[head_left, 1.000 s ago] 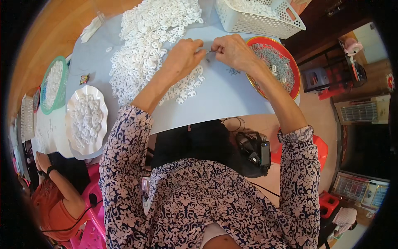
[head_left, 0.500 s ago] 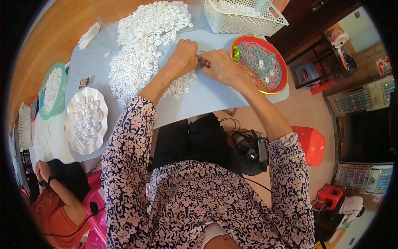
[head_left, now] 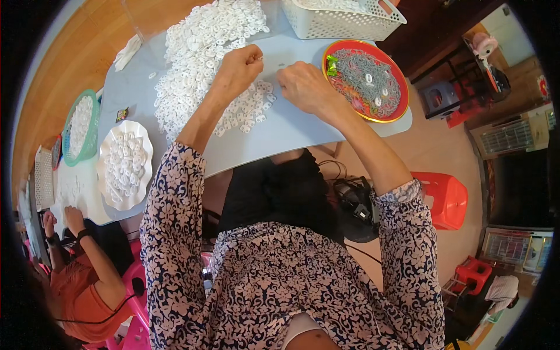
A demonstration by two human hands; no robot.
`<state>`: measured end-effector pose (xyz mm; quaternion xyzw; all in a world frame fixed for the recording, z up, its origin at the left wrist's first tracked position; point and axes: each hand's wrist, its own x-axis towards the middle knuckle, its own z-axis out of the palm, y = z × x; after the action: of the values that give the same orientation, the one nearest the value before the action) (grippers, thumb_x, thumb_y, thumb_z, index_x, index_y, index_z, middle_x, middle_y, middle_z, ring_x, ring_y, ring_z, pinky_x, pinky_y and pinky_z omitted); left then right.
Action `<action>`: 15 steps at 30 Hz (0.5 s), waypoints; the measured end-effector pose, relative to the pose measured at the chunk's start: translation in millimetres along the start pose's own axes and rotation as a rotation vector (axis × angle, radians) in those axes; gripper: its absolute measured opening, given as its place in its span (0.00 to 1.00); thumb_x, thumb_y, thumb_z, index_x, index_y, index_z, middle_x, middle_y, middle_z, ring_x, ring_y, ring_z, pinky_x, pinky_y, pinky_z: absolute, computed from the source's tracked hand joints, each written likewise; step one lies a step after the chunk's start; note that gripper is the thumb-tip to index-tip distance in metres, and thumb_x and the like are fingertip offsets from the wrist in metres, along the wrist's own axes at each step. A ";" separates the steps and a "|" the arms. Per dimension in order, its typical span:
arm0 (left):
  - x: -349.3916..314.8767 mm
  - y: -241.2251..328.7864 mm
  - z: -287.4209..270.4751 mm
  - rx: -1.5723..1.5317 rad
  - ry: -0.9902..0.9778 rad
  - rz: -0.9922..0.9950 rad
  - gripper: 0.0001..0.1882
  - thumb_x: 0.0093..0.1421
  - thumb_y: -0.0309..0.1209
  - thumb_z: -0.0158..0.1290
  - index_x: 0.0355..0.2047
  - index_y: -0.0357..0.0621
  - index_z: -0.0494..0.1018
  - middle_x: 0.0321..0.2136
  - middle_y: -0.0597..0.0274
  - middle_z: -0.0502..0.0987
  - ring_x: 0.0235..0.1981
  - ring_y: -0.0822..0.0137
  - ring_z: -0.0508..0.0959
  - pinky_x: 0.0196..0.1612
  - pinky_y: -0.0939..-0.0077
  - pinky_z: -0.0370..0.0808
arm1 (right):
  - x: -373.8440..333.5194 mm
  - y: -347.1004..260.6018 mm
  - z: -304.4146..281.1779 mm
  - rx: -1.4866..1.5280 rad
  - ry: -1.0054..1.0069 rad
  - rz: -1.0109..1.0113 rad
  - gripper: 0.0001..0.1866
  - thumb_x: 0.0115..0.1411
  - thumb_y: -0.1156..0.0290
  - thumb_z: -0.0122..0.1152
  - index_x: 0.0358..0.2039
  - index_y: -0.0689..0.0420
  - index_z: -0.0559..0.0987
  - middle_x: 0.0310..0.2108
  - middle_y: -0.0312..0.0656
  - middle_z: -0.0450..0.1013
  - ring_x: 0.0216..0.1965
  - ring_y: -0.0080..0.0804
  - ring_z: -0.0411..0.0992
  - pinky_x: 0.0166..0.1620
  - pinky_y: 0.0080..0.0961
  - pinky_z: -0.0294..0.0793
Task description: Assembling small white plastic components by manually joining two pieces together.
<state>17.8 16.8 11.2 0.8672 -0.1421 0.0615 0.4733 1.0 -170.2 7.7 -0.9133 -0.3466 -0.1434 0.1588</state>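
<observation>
Hands held apart over a table bearing white two-hole plastic pieces.
At far left, a green basket [head_left: 88, 150] and a scalloped white dish [head_left: 126, 204] are filled with white pieces; at right, a white perforated basket [head_left: 338, 29] is placed behind a red tray [head_left: 401, 84] of thin grey metal pieces [head_left: 364, 65]. The white two-hole plastic pieces [head_left: 198, 70] are heaped loosely at left-centre, partly covered by the left forearm. Left-hand [head_left: 238, 69] fingers are curled; a pale speck shows at their tips, but its grip cannot be told. Right-hand [head_left: 303, 84] fingers are bent, tips hidden; their grip cannot be told. Half a second earlier, both hands were nearly touching.
</observation>
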 end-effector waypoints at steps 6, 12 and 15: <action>-13.0 7.9 -1.3 0.037 -0.011 -0.034 0.05 0.53 0.25 0.50 0.30 0.36 0.72 0.19 0.70 0.67 0.22 0.79 0.64 0.26 0.83 0.64 | 0.4 12.2 7.8 0.384 0.156 0.118 0.07 0.44 0.76 0.61 0.24 0.64 0.74 0.19 0.46 0.73 0.19 0.32 0.71 0.27 0.26 0.71; -23.2 15.4 -1.4 0.148 0.013 0.022 0.06 0.54 0.25 0.48 0.31 0.35 0.69 0.19 0.62 0.67 0.23 0.74 0.66 0.29 0.77 0.67 | 14.7 3.3 28.0 1.024 0.338 0.292 0.07 0.49 0.75 0.59 0.30 0.62 0.79 0.21 0.36 0.75 0.24 0.18 0.71 0.30 0.20 0.71; -22.8 14.8 -0.2 0.195 0.041 0.126 0.06 0.53 0.24 0.48 0.29 0.33 0.68 0.19 0.49 0.72 0.20 0.59 0.72 0.27 0.68 0.70 | 19.5 2.3 32.7 1.064 0.345 0.261 0.08 0.51 0.75 0.58 0.32 0.62 0.80 0.22 0.34 0.76 0.24 0.17 0.70 0.30 0.18 0.71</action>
<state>-8.5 13.7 17.7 0.8971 -0.1797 0.1223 0.3847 21.6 -147.6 -15.2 -0.7063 -0.2245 -0.0752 0.6671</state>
